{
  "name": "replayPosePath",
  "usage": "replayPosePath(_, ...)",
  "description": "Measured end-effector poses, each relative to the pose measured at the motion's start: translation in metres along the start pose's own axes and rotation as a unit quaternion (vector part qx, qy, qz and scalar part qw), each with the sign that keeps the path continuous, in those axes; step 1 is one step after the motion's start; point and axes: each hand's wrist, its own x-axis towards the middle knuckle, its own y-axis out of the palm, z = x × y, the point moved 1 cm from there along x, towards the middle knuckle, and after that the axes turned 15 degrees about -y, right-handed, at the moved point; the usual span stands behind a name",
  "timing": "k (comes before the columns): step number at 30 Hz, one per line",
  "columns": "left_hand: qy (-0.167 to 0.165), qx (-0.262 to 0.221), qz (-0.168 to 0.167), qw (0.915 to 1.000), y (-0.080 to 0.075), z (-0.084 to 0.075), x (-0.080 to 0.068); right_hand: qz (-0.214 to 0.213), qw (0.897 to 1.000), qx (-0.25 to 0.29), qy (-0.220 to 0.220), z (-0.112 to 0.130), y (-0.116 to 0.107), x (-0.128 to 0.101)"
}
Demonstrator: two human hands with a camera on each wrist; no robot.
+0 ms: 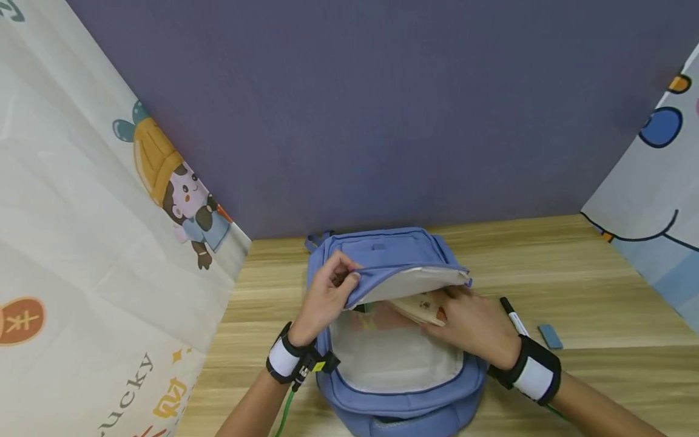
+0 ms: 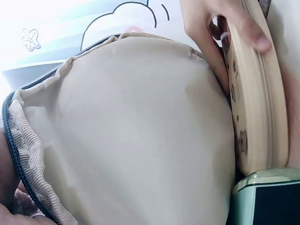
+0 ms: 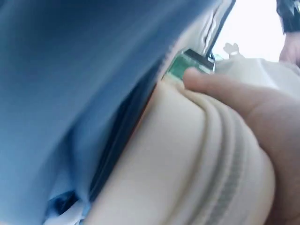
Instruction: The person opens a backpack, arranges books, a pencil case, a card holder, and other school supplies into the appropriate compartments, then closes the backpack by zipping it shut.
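Backpack, blue, lies at the middle of the wooden worktop, bottom end toward the near edge, main compartment unzipped and showing cream lining.

Left hand pinches the upper flap by its left edge, fingers curled over the blue fabric, lifting it so the mouth gapes. Left wrist view: underside of that flap fills the frame, cream cloth with dark piping along the left rim.

Right hand grips a beige zip pouch with small printed figures, thumb on top, fingers round it. Pouch sits partly inside the opening, under the raised flap, tilted, its left end in, its right end in the hand. Right wrist view: a fingertip presses on the pouch's cream side beside its zip band, blue flap just left of it. A pale green item sits deeper in the bag, touching the pouch's end in the left wrist view.

Hands are apart, one on each side of the opening.

Marker, white with black cap, lies on the worktop just right of the right hand. Small blue-grey block lies near it, further right. Printed curtains hang at left and right edges; purple wall at the far edge.
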Motion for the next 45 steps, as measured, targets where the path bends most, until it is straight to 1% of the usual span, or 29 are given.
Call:
replayPosePath(4,0.002,0.0,0.002,1.0,0.0,0.001,-0.001,0.0,1.0,-0.007,0.013,0.008,0.007,0.009)
replayPosePath(8,-0.001,0.004,0.002,1.0,-0.002,0.001,-0.003,-0.003,1.0,-0.006,0.008,0.013,0.014,0.018)
replayPosePath(12,-0.001,0.015,0.005,0.9999,-0.003,0.0,-0.005,0.006,0.999,0.032,0.004,0.014,0.019,0.028)
replayPosePath(16,0.001,0.025,0.009,0.9996,-0.001,0.003,-0.006,0.047,0.994,0.096,0.011,0.012,0.019,0.032)
replayPosePath(19,0.002,0.023,0.017,0.9996,0.002,0.005,-0.007,0.096,0.985,0.143,0.009,0.008,0.012,0.026)
replayPosePath(20,0.003,0.021,0.02,0.9996,0.002,0.005,-0.007,0.114,0.98,0.162,0.009,0.006,0.009,0.022)
replayPosePath(22,0.004,0.017,0.027,0.9995,0.004,0.006,-0.008,0.152,0.968,0.201,-0.002,0.005,0.002,0.015)
replayPosePath(23,0.004,0.014,0.028,0.9995,0.004,0.006,-0.008,0.169,0.96,0.224,-0.007,0.004,-0.001,0.011)
replayPosePath(26,0.006,0.012,0.027,0.9995,0.004,0.006,-0.009,0.197,0.942,0.271,-0.021,0.004,-0.008,0.004)
replayPosePath(27,0.007,0.012,0.026,0.9996,0.003,0.006,-0.009,0.198,0.939,0.278,-0.027,0.004,-0.009,0.004)
replayPosePath(29,0.009,0.015,0.022,0.9996,0.002,0.006,-0.01,0.194,0.941,0.276,-0.031,0.004,-0.009,0.005)
replayPosePath(35,0.011,0.02,0.023,0.9995,0.001,0.006,-0.01,0.167,0.959,0.226,-0.021,0.008,-0.003,0.011)
replayPosePath(38,0.012,0.019,0.026,0.9994,0.0,0.005,-0.011,0.146,0.967,0.206,-0.037,0.01,0.0,0.014)
replayPosePath(42,0.013,0.022,0.028,0.9993,0.0,0.004,-0.014,0.126,0.971,0.196,-0.051,0.01,0.003,0.017)
replayPosePath(45,0.012,0.023,0.029,0.9993,0.001,0.004,-0.015,0.123,0.971,0.199,-0.044,0.01,0.006,0.017)
